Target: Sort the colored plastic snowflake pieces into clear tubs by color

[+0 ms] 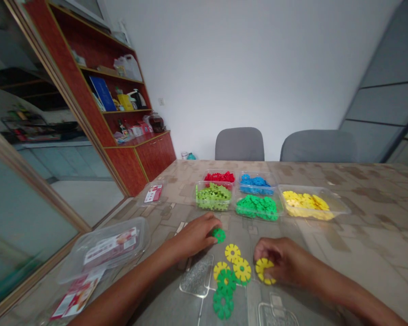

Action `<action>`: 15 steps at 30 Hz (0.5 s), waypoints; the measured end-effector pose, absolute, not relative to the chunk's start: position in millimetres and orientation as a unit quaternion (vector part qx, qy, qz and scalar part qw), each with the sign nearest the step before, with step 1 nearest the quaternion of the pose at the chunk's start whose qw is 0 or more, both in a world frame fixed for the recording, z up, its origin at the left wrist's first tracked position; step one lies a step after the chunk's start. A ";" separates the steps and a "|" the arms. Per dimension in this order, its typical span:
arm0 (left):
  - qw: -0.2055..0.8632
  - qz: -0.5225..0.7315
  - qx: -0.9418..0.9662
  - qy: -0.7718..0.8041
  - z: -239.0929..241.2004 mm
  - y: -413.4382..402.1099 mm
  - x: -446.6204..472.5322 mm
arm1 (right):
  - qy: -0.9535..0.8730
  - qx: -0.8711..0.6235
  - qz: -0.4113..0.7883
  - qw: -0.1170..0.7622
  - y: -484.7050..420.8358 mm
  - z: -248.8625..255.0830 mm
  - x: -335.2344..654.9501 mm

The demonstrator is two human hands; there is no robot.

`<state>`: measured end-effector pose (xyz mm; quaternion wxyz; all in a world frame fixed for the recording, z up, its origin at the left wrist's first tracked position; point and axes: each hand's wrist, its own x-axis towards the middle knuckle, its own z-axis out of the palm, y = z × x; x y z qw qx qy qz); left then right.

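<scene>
My left hand pinches a green interlocking disc at its edge, with thumb and fingers on its left side. To the right, my right hand is closed on a yellow interlocking disc, its thumb across the face; whether a second disc is behind it I cannot tell. Between and below my hands is a group of notched discs: several yellow ones above and two green ones nearer me. They overlap or join at the edges.
Beyond my hands stand clear tubs of red pieces, blue pieces, light green pieces, green pieces and yellow pieces. Clear lids with paper labels lie at the left. Two grey chairs face the far edge.
</scene>
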<state>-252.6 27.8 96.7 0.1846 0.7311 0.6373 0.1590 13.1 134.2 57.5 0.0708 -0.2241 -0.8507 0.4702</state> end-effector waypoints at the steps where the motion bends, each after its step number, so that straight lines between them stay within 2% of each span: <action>1: 0.182 0.156 0.731 0.639 99.9 25.8 -251.6 | -0.848 -0.215 0.478 0.079 129.1 57.7 4.7; 7: 0.254 0.096 0.767 0.581 113.4 12.4 -236.4 | -0.857 -0.202 0.460 0.111 104.6 66.4 -19.4; 15: 0.286 0.063 0.773 0.563 105.9 11.5 -230.5 | -0.826 -0.210 0.520 0.068 110.7 70.2 -2.2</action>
